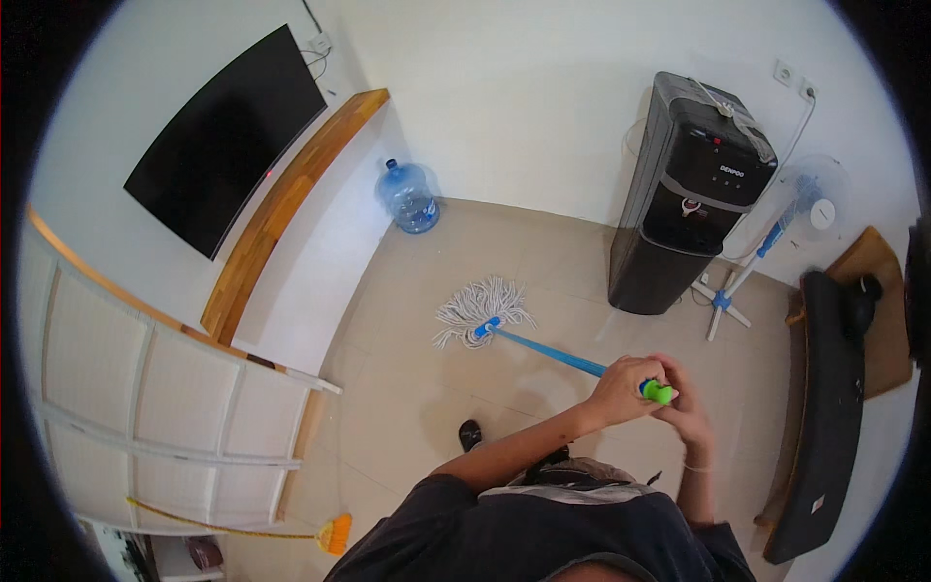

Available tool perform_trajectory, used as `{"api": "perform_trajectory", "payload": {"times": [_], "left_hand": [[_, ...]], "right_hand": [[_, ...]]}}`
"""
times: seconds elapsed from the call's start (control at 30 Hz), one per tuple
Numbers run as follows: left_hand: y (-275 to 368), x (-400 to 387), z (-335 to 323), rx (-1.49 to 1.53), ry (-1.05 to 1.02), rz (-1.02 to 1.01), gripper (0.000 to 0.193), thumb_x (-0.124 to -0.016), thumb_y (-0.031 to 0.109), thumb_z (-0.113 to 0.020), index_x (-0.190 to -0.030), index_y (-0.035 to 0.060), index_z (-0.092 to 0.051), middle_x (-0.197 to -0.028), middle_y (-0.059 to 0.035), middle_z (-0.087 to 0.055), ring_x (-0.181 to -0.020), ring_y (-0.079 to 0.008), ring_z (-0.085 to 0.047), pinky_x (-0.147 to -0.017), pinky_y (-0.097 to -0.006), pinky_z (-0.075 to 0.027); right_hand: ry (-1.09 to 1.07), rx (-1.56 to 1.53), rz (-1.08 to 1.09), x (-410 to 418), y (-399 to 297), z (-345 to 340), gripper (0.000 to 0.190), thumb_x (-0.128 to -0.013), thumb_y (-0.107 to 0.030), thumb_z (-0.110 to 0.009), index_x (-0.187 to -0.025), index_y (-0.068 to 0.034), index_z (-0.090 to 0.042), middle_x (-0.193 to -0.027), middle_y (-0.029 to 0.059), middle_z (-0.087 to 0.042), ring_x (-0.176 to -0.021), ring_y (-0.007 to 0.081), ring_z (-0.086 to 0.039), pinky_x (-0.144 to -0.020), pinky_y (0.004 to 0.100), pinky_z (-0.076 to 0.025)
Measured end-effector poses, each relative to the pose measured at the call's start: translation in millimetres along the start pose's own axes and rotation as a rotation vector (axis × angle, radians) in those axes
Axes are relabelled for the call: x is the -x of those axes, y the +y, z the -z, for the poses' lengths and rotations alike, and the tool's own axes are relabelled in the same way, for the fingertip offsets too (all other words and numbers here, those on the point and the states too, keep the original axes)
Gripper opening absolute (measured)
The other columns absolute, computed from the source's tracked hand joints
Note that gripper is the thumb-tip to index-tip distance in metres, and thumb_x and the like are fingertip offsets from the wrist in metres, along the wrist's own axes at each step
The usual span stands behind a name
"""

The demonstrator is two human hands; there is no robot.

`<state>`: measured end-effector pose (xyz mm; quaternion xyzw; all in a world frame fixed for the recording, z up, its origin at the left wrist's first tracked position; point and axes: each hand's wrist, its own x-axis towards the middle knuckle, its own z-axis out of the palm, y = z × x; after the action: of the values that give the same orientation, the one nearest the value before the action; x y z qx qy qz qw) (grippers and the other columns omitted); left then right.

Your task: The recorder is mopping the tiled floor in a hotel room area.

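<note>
A string mop (pixel 486 313) with a blue handle lies with its white strands spread on the tiled floor, ahead of me. Its handle slants up toward my body. My left hand (pixel 624 389) is closed around the upper handle, just below the bright green end cap (pixel 658 393). Beside it, my right hand (pixel 684 407) is at the same end of the handle, its fingers curled about the cap; it is slightly blurred and partly hidden, so its exact hold does not show.
A black water dispenser (pixel 684 196), a white-and-blue stand fan (pixel 774 218) and a dark padded bench (pixel 822 422) stand to the right. A blue water bottle (pixel 409 196) sits in the far corner. An orange broom (pixel 334 535) rests by the white panelled partition (pixel 174 393). A wooden shelf (pixel 291 211) juts from the left wall.
</note>
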<state>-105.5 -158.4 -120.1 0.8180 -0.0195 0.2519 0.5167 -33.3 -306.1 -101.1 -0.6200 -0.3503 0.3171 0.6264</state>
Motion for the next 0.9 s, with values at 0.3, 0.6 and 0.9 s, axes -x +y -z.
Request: {"api": "perform_trajectory", "payload": {"times": [0.3,0.6,0.9], "left_hand": [[-162.3,57.8,44.0,-0.295,-0.334,0.330,0.013,-0.068,0.017,-0.068,-0.072,0.0058,-0.065,-0.075,-0.0167,-0.064,-0.074,-0.0356,-0.063,-0.066,-0.0436,-0.048],[-252.5,107.7,182.0,-0.444,-0.203,0.337,0.013,-0.068,0.017,-0.066,-0.074,0.0061,-0.068,-0.072,-0.0180,-0.063,-0.072,-0.0385,-0.061,-0.067,-0.0438,-0.049],[-304.5,261.1,363.4,-0.723,0.106,0.429,0.027,-0.072,0.027,-0.070,-0.060,0.0061,-0.059,-0.064,-0.0170,-0.057,-0.067,-0.0375,-0.057,-0.062,-0.0468,-0.043]], "right_hand": [[0.829,-0.444,0.180,-16.0,5.0,-103.9,0.022,-0.093,-0.022,-0.058,-0.082,-0.002,-0.057,-0.060,0.0039,-0.055,-0.050,0.0131,-0.053,-0.051,0.0277,-0.044],[0.716,-0.371,0.023,-118.6,39.9,-215.8,0.022,-0.092,-0.019,-0.057,-0.076,-0.005,-0.056,-0.052,-0.0015,-0.047,-0.039,0.0095,-0.045,-0.039,0.0240,-0.037],[0.106,-0.326,-0.139,-185.3,78.0,-390.9,0.019,-0.090,-0.017,-0.061,-0.077,-0.002,-0.063,-0.065,-0.0030,-0.056,-0.055,0.0028,-0.048,-0.050,0.0202,-0.040]]}}
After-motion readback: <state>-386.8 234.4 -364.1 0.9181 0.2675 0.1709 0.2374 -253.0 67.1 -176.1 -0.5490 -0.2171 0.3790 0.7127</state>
